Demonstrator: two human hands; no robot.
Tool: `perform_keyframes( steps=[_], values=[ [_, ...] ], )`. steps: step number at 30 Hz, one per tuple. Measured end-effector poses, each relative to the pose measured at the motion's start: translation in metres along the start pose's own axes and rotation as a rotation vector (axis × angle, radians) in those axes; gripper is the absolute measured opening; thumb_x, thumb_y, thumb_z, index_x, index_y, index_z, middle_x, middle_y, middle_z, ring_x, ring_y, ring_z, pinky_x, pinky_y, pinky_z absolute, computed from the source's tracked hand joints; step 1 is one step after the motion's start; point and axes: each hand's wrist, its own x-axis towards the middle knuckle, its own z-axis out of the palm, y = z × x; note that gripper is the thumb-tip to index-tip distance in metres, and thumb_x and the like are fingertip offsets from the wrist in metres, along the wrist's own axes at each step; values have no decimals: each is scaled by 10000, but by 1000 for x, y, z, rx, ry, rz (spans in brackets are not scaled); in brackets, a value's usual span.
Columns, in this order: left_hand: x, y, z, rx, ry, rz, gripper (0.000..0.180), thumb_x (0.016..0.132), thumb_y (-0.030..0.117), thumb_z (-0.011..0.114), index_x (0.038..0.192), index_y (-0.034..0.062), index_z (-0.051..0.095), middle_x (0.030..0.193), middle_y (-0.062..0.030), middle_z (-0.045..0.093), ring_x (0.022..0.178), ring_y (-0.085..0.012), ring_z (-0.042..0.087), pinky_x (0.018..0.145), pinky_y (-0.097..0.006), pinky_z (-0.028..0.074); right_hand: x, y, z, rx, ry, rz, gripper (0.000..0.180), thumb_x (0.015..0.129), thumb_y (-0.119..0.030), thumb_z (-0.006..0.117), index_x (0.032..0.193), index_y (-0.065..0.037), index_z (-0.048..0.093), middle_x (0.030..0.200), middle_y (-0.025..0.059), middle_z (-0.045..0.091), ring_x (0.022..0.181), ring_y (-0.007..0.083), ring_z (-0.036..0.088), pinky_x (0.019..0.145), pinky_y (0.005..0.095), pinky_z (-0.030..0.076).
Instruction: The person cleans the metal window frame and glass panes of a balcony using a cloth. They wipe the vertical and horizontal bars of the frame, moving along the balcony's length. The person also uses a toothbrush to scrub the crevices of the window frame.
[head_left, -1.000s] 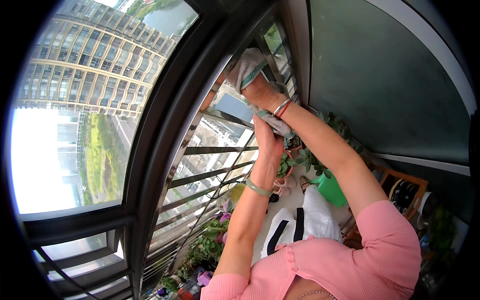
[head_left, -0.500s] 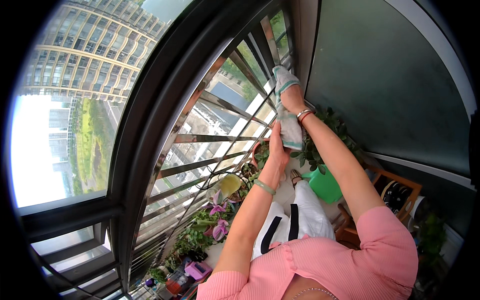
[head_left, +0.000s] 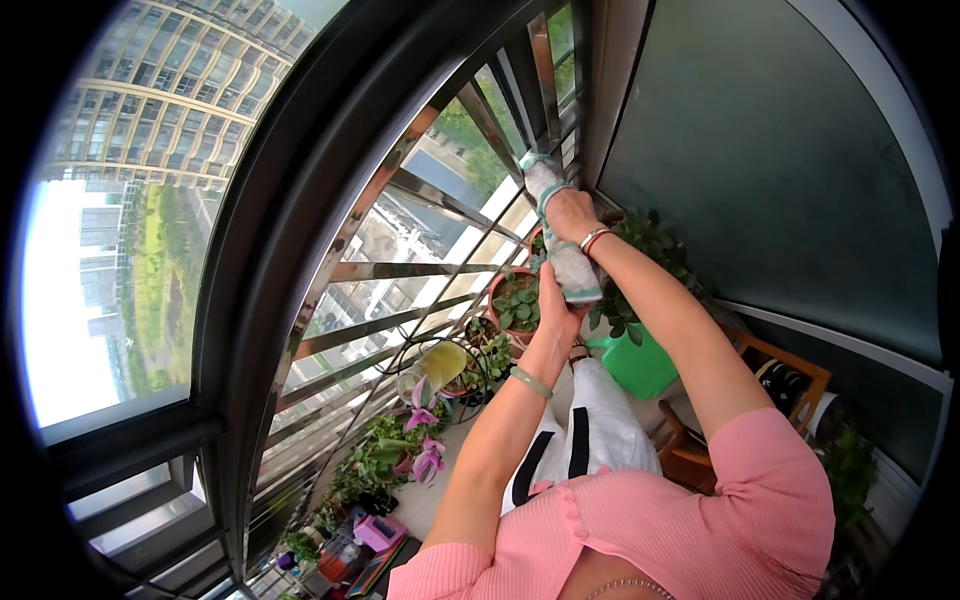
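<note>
My right hand is clamped on the grey-white cloth, which hangs beside the metal railing, near a potted plant; my left hand meets its lower end, whether gripping I cannot tell

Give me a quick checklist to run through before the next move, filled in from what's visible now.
1. Right hand has hold of the grey-and-green cloth: ok.
2. Left hand grips it too: cannot tell; it is at the cloth's lower end, its hold partly hidden.
3. Jewellery off: not ok; a green bangle is on the left arm, bracelets on the right arm.
4. Cloth apart from the metal railing: cannot tell; they overlap in this view.
5. Floor uncluttered: not ok; a green container and wooden furniture are nearby.
</note>
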Motion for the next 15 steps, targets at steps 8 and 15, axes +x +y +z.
perform_keyframes(
  steps=[8, 15],
  values=[
    [12, 23, 6, 74, 32, -3, 388, 918, 433, 465, 1168, 142, 520, 1100, -40, 592, 1007, -213, 562, 784, -398, 495, 19, 9, 6, 26, 58, 56, 142, 729, -131, 552, 665, -55, 654, 734, 186, 653, 717, 342, 648, 627, 458, 512],
    [-43, -12, -18, -41, 115, -12, 405, 926, 464, 404, 1181, 181, 541, 1157, 13, 583, 1052, -182, 546, 879, -401, 443, -30, -32, -8, 42, -112, -36, 172, 761, -108, 516, 804, -27, 663, 785, 201, 662, 747, 347, 651, 666, 449, 514]
  ],
)
